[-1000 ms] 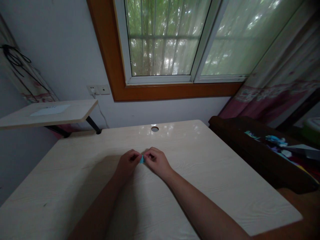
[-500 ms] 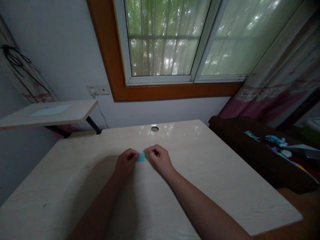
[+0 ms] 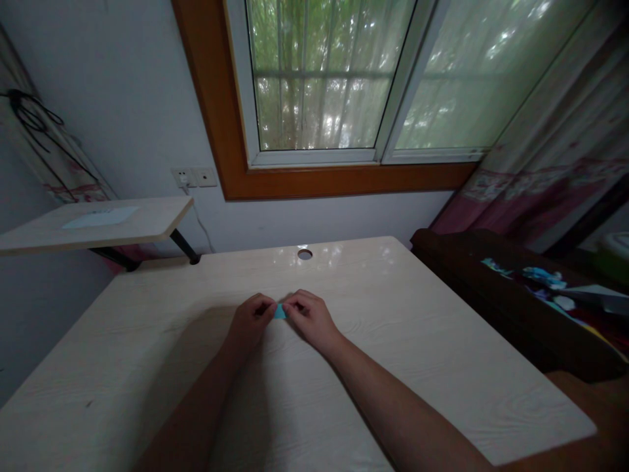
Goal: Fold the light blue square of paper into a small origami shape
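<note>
A small blue square of paper (image 3: 280, 313) shows between my two hands, low over the pale wooden desk (image 3: 314, 400). My left hand (image 3: 251, 319) pinches its left edge between thumb and finger. On the opposite side, my right hand (image 3: 310, 316) has its thumb and fingertips closed at the paper's right edge. Fingers cover both sides of the paper, so only its middle strip is visible.
A raised shelf (image 3: 167, 219) with a pale sheet (image 3: 101, 217) on it stands at the desk's back left. A round cable hole (image 3: 305, 254) lies near the back edge. Right of the desk is a dark brown piece of furniture (image 3: 462, 282) with colourful items on it.
My right hand has moved slightly left and closed on the paper's right edge. My left hand keeps its pinch, shifted a touch to the right.
</note>
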A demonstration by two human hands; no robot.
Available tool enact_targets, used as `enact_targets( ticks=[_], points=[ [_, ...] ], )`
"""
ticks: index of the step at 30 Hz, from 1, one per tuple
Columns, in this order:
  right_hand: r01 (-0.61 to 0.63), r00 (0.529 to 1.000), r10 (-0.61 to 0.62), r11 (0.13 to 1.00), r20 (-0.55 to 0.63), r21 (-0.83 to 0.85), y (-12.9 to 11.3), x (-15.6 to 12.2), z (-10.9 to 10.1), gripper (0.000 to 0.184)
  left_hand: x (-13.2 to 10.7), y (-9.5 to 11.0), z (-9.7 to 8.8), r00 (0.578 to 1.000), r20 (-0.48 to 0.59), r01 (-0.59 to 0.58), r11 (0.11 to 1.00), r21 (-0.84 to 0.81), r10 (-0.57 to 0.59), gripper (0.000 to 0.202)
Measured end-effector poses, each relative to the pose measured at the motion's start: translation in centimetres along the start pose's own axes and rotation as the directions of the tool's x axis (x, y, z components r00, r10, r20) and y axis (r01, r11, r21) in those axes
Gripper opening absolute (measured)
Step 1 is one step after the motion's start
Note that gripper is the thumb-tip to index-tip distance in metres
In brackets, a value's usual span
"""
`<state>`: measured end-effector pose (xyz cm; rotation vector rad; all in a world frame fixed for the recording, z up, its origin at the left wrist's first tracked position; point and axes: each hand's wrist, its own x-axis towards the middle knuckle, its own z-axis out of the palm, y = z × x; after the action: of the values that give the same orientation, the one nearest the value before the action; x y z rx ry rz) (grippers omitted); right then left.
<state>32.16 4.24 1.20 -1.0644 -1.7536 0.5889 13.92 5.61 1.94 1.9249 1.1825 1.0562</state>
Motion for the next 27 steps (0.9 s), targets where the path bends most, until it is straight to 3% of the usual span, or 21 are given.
enact_targets(
  ticks=[13,18,22,27],
  points=[
    [-0.047,0.994,0.049,0.999,-0.094,0.019,-0.11,0.1,-0.13,0.012,0.06,-0.05,-0.12,0.997,-0.069,0.039,0.999,-0.025,-0.04,0.022],
    [-0.054,0.995,0.055,0.998,-0.082,0.018,-0.18,0.13,-0.19,0.013,0.13,-0.03,-0.01,0.996,-0.074,0.049,0.995,-0.089,-0.056,0.022],
    [-0.047,0.996,0.048,0.999,-0.074,0.016,-0.29,0.1,-0.17,0.012,0.18,0.12,0.0,1.0,-0.021,0.005,0.999,-0.037,-0.006,0.022],
    [-0.024,1.0,0.024,1.0,-0.016,-0.019,-0.09,0.08,0.02,0.01,0.16,0.11,-0.04,0.999,-0.034,-0.016,1.0,0.012,0.016,0.022]
  ],
)
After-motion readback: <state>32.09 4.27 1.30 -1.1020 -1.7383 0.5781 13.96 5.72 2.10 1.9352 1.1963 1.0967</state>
